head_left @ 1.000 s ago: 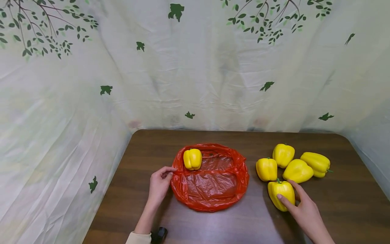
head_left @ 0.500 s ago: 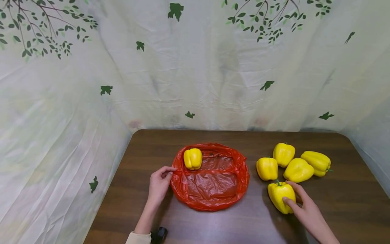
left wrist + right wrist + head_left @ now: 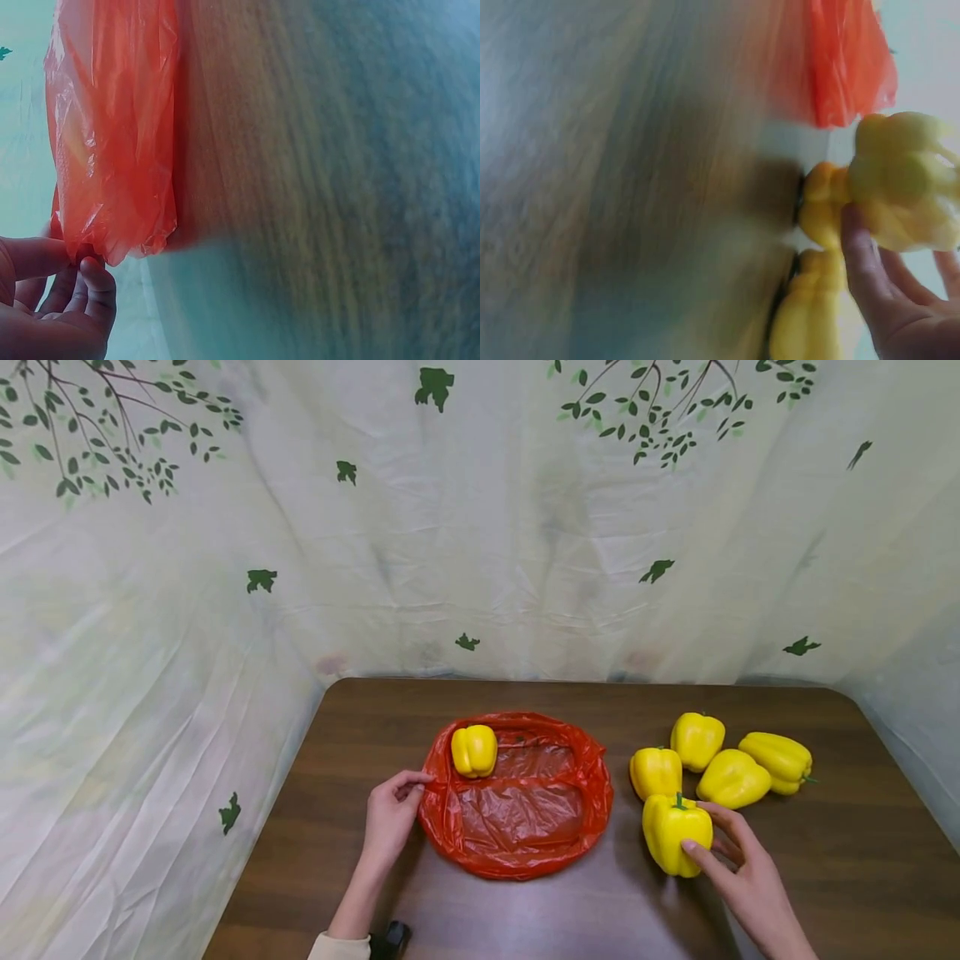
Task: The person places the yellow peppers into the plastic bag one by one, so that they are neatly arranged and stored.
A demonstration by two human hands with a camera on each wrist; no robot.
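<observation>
A red plastic bag (image 3: 517,860) stands on the table with its mouth spread into a wide ring. One yellow bell pepper (image 3: 474,752) lies inside it at the far left. My left hand (image 3: 393,814) pinches the bag's left rim between thumb and fingers; the left wrist view shows that grip on the bag's edge (image 3: 120,150). My right hand (image 3: 750,868) holds another yellow bell pepper (image 3: 675,839), stem up, with the thumb on its near side. In the right wrist view this held pepper (image 3: 904,180) is raised off the table.
Several more yellow bell peppers (image 3: 733,779) lie in a cluster at the right, just beyond the held one. The brown wooden table (image 3: 390,710) ends at a pale leaf-printed curtain (image 3: 510,543). A dark strap (image 3: 392,937) is on the left wrist.
My right hand has lifted the bell pepper and moved it a little left, toward the bag. The left hand and the bag have stayed in place.
</observation>
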